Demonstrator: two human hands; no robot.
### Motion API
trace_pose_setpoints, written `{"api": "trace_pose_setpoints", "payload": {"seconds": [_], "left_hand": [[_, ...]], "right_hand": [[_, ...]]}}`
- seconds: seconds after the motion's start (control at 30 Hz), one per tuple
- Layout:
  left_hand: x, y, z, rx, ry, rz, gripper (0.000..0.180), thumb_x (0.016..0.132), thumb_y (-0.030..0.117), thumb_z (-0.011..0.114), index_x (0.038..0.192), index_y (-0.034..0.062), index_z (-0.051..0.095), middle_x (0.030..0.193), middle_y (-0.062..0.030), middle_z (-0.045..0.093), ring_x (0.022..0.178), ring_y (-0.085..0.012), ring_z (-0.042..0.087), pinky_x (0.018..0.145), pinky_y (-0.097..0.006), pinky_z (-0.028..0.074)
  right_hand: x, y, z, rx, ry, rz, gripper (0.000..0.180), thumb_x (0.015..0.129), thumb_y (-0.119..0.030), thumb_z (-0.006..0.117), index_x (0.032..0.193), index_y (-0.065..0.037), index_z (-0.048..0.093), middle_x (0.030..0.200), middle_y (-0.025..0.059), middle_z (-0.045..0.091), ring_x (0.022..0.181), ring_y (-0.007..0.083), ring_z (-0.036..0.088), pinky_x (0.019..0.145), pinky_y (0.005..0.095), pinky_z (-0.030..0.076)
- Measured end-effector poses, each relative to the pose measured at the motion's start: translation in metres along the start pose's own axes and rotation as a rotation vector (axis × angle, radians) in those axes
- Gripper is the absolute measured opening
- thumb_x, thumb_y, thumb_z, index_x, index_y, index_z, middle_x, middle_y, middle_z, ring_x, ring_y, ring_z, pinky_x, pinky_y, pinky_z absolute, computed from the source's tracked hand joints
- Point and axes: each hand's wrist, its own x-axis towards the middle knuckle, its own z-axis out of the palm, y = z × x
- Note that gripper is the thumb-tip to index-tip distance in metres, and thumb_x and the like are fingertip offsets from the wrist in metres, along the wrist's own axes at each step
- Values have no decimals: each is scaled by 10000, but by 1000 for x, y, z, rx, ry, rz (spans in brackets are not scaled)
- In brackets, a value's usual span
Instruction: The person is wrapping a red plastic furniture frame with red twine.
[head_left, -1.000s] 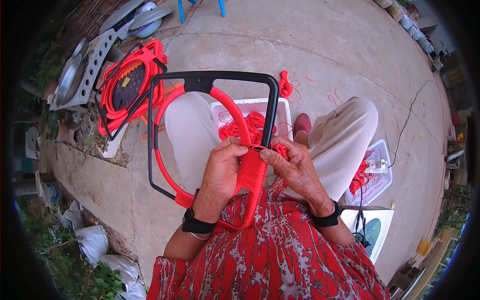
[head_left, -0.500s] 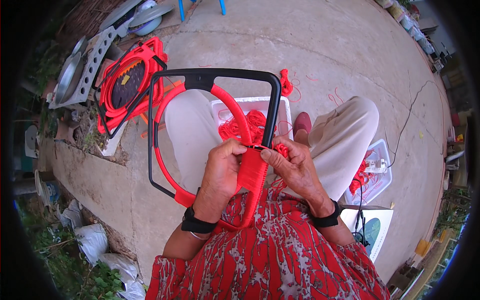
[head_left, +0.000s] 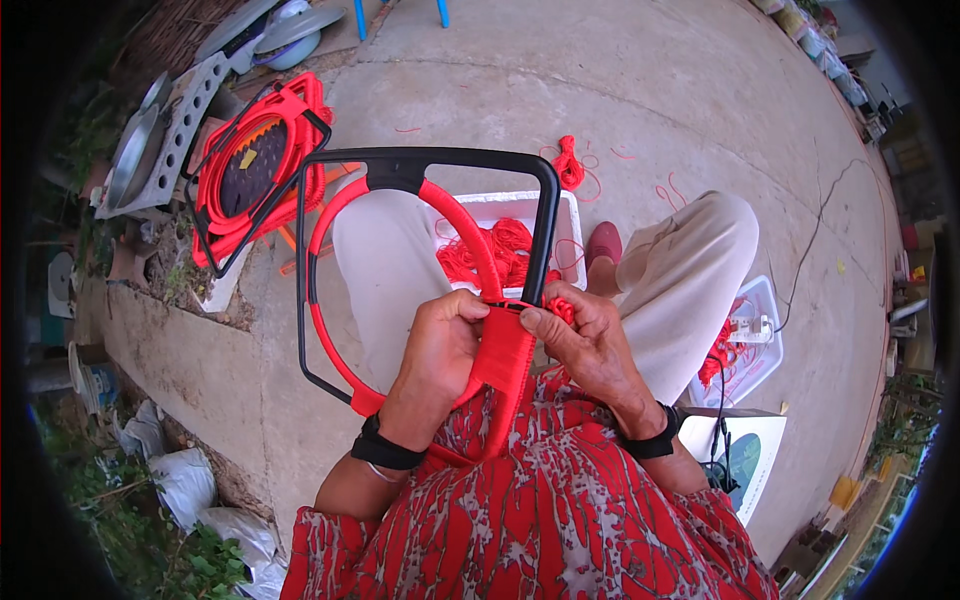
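A black frame point(head_left: 548, 215) with rounded corners and a ring inside it stands tilted over my lap. Red cord is wound tightly round much of the ring and forms a broad wrapped band point(head_left: 505, 350) at the near right corner. My left hand point(head_left: 437, 350) is closed on the left side of this band, thumb at its upper edge. Against the band's right side, my right hand point(head_left: 588, 345) pinches with its thumb, and a small bundle of red cord point(head_left: 561, 303) sits in its curled fingers. The strand between the hands is hard to make out.
Beyond the frame, a white foam box point(head_left: 572, 212) holds tangled red cord. Red-wrapped frames point(head_left: 310, 100) lean at left. A white plastic tub point(head_left: 768, 350) with cord and a power strip stands at right. Another cord bundle point(head_left: 569, 165) lies on the concrete floor point(head_left: 720, 130).
The frame's far edge has dipped slightly toward me, and its near end has shifted a little. Both hands keep their hold at the wrapped band, my right thumb slightly lower.
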Motion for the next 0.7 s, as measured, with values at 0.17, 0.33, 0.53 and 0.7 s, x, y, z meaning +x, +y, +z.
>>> {"api": "trace_pose_setpoints", "payload": {"seconds": [0.17,0.33,0.53,0.7], "left_hand": [[0,-5,-14,38,-10,113,49,772,22,507,785,24,555,883,-117,634,844,-230,601,847,-390,488],[-1,-11,-7,77,16,191,49,764,-3,519,741,38,508,806,-81,579,791,-196,570,815,-362,485],[-1,-14,-12,107,13,257,74,764,-22,542,751,38,502,773,-65,549,763,-179,551,780,-336,481],[0,-16,-11,100,42,293,61,773,-22,543,776,30,511,788,-69,555,770,-178,550,773,-331,478]], "right_hand": [[0,3,2,13,-6,13,258,904,-283,635,930,-27,616,646,-52,415,612,56,372,523,242,318],[-3,-1,-1,22,-46,80,257,914,-292,623,889,-37,601,641,-66,391,607,40,350,510,228,297],[-2,3,2,65,-5,65,271,919,-302,616,870,-38,583,643,-61,380,608,37,343,505,225,290],[0,1,2,25,-10,71,289,919,-305,616,845,-31,558,652,-54,383,606,43,350,507,228,293]]}}
